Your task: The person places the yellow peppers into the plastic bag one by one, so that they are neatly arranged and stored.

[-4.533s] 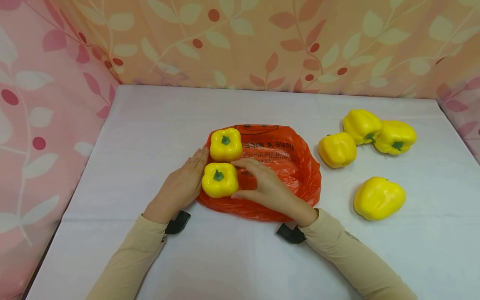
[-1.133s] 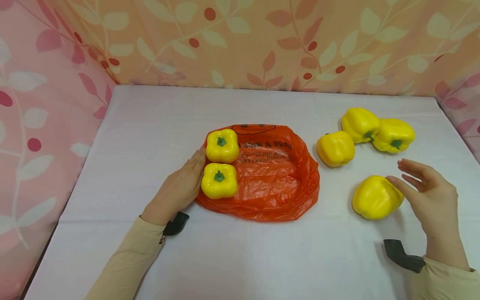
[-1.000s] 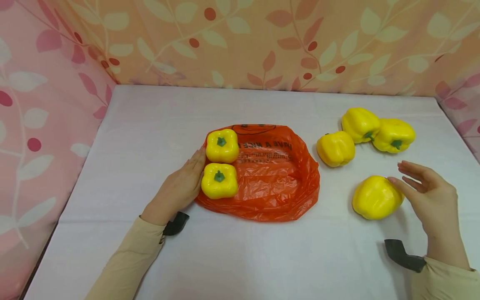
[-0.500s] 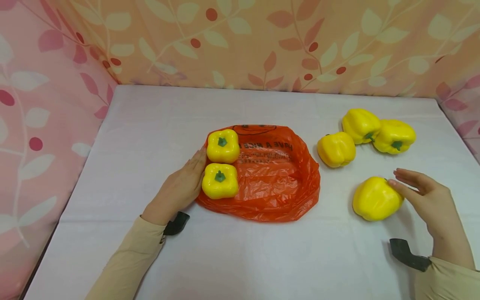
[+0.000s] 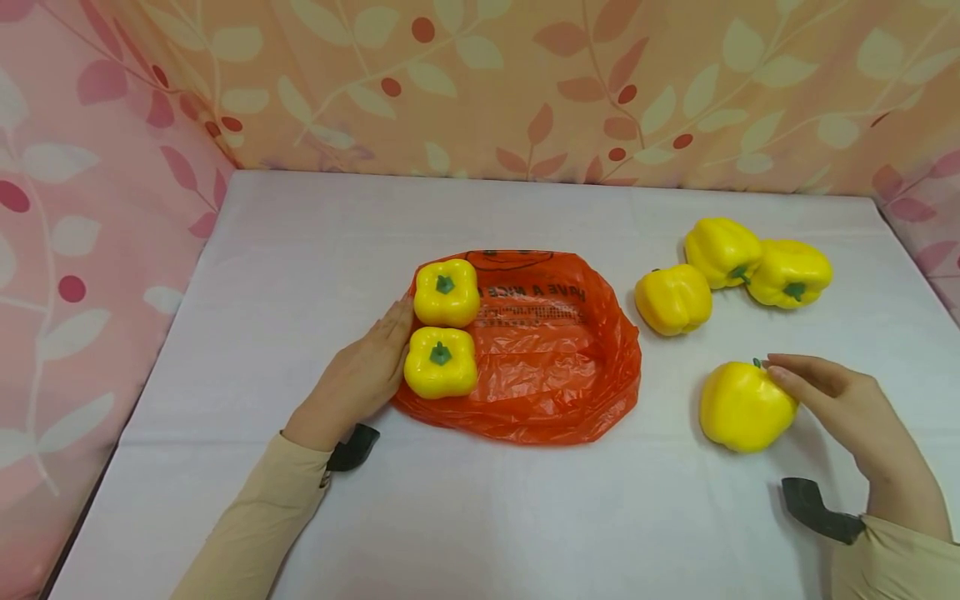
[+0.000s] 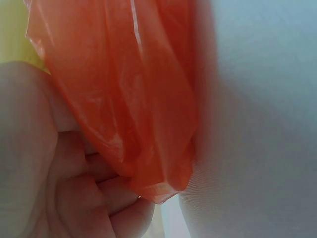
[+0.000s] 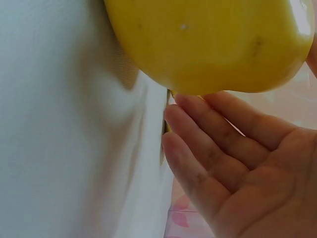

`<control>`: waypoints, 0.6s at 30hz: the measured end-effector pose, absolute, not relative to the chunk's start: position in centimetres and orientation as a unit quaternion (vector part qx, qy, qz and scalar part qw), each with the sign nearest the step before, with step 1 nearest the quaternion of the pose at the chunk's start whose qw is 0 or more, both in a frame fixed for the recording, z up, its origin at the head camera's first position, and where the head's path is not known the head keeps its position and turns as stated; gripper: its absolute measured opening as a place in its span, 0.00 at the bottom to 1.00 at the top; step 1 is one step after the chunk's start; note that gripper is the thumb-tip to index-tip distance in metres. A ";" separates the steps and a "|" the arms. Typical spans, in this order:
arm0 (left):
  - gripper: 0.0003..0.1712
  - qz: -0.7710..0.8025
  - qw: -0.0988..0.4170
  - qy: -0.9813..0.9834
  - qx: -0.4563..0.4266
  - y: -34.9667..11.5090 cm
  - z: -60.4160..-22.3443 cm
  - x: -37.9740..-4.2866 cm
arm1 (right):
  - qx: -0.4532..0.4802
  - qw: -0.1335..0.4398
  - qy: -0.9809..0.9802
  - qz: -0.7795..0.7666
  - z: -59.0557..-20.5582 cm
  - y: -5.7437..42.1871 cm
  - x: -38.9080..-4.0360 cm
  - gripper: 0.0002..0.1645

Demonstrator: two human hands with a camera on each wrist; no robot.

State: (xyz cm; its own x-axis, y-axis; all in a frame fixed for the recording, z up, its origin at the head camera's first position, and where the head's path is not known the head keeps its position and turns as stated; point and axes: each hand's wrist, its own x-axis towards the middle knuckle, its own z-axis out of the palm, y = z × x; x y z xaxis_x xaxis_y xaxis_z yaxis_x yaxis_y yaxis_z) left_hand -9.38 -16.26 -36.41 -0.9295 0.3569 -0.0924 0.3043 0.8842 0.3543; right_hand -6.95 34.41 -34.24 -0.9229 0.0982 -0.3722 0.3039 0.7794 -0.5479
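In the head view my left hand (image 5: 365, 372) rests against the left side of a red plastic bag (image 5: 540, 358), its fingers fairly straight. Two yellow bell peppers (image 5: 447, 292) stand stem up at that side of the bag, one nearer to me than the other. The left wrist view shows the fingers against the red plastic (image 6: 129, 89). Over on the right, my right hand (image 5: 843, 408) pinches another yellow bell pepper (image 5: 746, 408), thumb at its upper right. This pepper's green stem points away from me. In the right wrist view, several fingers extend below the pepper (image 7: 208, 44).
Three more yellow bell peppers (image 5: 789, 273) lie at the back right on a white tablecloth (image 5: 480, 517). Patterned pink and orange curtains (image 5: 480, 92) stand behind and at the sides. Black curved pieces (image 5: 821, 510) stick out from both wrists.
My right hand has gone from the bag to the lone pepper at the right. That pepper has turned and shifted slightly toward me, bringing its stem into view. The left hand has stayed at the bag.
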 end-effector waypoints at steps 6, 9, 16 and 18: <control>0.34 0.171 0.077 0.967 0.171 -16.3 -36.4 -9.4 | 0.102 0.216 0.923 -0.300 -34.0 34.6 -7.1 0.45; 0.34 0.171 0.077 0.967 0.171 -16.3 -36.4 -9.4 | 0.094 0.241 0.920 -0.295 -34.0 34.7 -7.1 0.45; 0.34 0.171 0.076 0.967 0.173 -16.3 -36.4 -9.3 | 0.065 0.217 0.916 -0.330 -34.4 34.7 -6.8 0.40; 0.34 0.171 0.075 0.967 0.173 -16.3 -36.4 -9.3 | 0.054 0.197 0.916 -0.346 -34.4 34.7 -6.7 0.36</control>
